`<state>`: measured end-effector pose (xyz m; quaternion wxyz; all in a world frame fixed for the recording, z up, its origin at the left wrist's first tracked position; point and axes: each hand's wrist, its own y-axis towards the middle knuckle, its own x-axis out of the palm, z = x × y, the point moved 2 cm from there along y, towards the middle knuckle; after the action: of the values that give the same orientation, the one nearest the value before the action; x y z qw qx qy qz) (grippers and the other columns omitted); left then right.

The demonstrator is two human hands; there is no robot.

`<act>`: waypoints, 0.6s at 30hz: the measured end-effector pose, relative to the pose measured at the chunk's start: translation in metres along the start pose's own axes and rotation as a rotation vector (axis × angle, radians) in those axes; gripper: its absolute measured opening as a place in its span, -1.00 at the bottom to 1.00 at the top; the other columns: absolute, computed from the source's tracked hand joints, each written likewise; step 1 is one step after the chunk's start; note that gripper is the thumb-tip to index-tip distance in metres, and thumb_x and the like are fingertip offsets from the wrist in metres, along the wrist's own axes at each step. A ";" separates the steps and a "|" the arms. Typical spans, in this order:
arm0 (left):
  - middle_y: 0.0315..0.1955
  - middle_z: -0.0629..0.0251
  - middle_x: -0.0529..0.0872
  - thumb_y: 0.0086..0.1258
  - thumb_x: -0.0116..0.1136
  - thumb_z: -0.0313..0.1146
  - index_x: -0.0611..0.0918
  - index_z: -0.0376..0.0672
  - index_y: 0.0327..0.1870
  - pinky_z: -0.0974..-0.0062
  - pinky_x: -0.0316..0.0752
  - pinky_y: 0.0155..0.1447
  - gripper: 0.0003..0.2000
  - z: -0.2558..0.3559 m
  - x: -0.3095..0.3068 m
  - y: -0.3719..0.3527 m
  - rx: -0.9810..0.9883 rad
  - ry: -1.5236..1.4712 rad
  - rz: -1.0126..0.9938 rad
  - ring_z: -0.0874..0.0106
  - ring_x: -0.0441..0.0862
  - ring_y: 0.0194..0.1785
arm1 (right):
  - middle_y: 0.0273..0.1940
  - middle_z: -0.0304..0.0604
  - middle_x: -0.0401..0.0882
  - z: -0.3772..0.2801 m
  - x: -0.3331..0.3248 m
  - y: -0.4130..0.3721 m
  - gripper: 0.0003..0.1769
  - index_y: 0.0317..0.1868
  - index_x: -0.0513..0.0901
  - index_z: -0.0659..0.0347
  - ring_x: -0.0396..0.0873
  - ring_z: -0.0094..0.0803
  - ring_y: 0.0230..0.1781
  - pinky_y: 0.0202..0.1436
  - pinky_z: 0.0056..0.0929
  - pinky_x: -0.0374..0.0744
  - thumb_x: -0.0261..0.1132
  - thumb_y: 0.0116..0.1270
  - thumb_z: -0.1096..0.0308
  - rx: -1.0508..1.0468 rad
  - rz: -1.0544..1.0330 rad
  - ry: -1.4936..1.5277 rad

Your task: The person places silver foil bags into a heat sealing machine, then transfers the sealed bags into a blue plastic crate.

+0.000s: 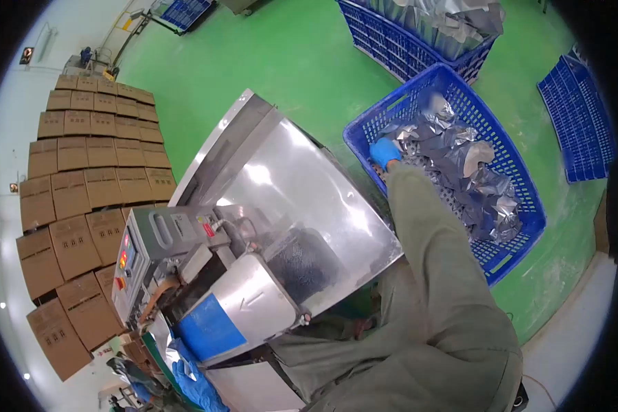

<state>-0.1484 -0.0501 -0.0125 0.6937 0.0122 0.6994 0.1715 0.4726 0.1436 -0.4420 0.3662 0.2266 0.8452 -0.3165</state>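
My right hand, in a blue glove, reaches into a blue plastic basket on my right. It touches the silver foil pouches heaped inside, and its fingertips are hidden. At the lower left, my left hand, also gloved in blue, is beside a steel machine with a blue panel. Its fingers seem closed on the edge of a silver foil pouch, partly hidden. The machine has a control box with lit red displays and a broad, sloping steel tray.
A second blue crate stacked with foil stands beyond the basket. Another blue crate stands at far right. Stacked cardboard boxes line the left wall. The floor is green. Another person is partly visible at lower left.
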 end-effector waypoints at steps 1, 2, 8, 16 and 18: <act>0.08 -0.01 0.45 0.32 0.02 -0.26 0.42 -0.39 0.08 0.35 0.18 0.28 -0.59 -0.007 -0.003 -0.001 -0.039 -0.003 -0.007 0.19 0.35 0.19 | -0.22 0.26 0.54 -0.002 -0.035 -0.026 -0.59 -0.33 0.63 0.35 0.53 0.13 -0.19 -0.11 -0.05 0.47 0.06 0.08 0.15 -0.082 -0.002 -0.017; 0.08 -0.01 0.45 0.32 0.02 -0.27 0.43 -0.40 0.08 0.36 0.19 0.27 -0.60 -0.011 0.000 -0.001 -0.084 -0.018 -0.017 0.19 0.36 0.19 | -0.25 0.32 0.53 -0.002 -0.063 -0.041 -0.54 -0.35 0.61 0.40 0.52 0.15 -0.21 -0.12 -0.04 0.45 0.07 0.07 0.09 -0.168 0.003 -0.043; -0.05 0.13 0.56 0.35 0.01 -0.40 0.50 -0.37 0.00 0.43 0.30 0.18 -0.72 0.024 -0.001 0.006 -0.045 -0.490 0.119 0.32 0.46 0.03 | -0.44 0.20 0.52 -0.019 -0.247 -0.114 -0.56 -0.50 0.59 0.33 0.49 0.10 -0.40 -0.29 -0.05 0.43 0.03 0.15 0.07 -0.672 0.088 -0.346; -0.06 0.19 0.59 0.27 0.11 -0.43 0.54 -0.28 0.01 0.51 0.40 0.09 -0.71 0.146 -0.011 0.020 0.281 -1.090 -0.153 0.43 0.53 -0.03 | -0.54 -0.15 0.46 -0.241 -0.404 -0.345 -0.64 -0.39 0.56 0.29 0.41 -0.41 -0.59 -0.48 -0.44 0.41 0.21 0.21 0.10 -1.230 0.031 -0.271; -0.01 0.16 0.57 0.29 0.11 -0.33 0.52 -0.27 0.05 0.51 0.39 0.10 -0.66 0.165 -0.027 0.020 0.382 -1.197 -0.276 0.41 0.53 0.01 | -0.54 -0.24 0.45 -0.274 -0.427 -0.407 -0.66 -0.40 0.56 0.28 0.38 -0.53 -0.60 -0.51 -0.52 0.39 0.23 0.23 0.11 -1.220 0.015 -0.184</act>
<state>0.0095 -0.0016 0.0221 0.9653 0.1391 0.2047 -0.0836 0.3608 -0.0120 0.1793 0.5036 -0.0459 0.8372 0.2081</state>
